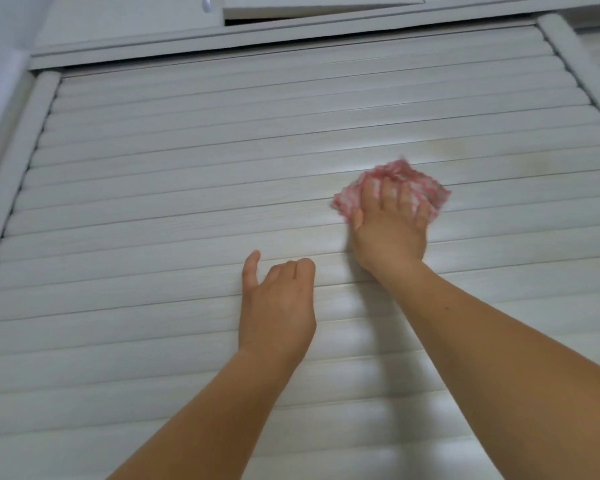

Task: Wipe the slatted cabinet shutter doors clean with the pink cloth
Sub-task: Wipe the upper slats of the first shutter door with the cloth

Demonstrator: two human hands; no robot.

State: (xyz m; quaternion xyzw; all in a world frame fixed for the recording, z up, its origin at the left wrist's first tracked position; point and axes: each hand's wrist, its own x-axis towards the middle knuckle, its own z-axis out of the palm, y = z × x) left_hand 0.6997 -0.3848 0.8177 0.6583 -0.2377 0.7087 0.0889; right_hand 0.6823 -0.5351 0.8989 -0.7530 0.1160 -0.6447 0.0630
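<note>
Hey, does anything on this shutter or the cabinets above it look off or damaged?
Yes. A faint yellowish stain marks the white slatted shutter door, up-right of the pink checked cloth. The white upper cabinet door hangs askew, showing a dark gap.
</note>
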